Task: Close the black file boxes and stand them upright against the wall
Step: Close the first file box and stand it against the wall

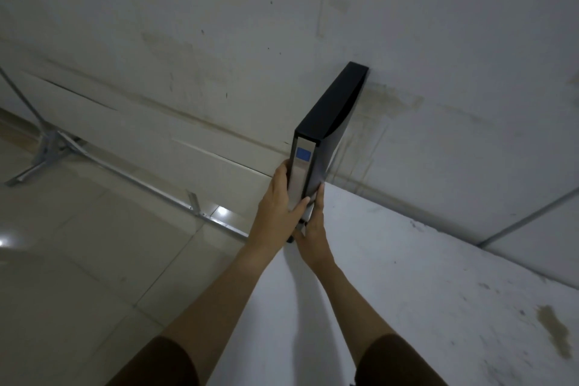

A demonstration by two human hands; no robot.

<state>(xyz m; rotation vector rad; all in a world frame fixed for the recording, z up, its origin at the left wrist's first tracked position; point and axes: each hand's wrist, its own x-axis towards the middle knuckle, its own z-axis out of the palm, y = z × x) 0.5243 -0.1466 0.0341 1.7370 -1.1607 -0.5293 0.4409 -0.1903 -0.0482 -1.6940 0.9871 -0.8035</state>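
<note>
- One closed black file box (329, 113) with a silver-grey spine and a small blue label stands upright on the white worktop (423, 276), at the worktop's left corner — its far end reaches the stained white wall (219, 25).
- The left hand (277, 202) grips the near spine end, fingers (282, 171) pressed on the box's left face, thumb across the spine.
- The right hand (313, 222) clamps the lower right edge — fingers wrapped tight on the box.
- Dark short sleeves (163, 363) show at the bottom edge.
- Off to the left, a grey metal stand and rail (53, 150) lie on the glossy tiled floor (78, 244).
</note>
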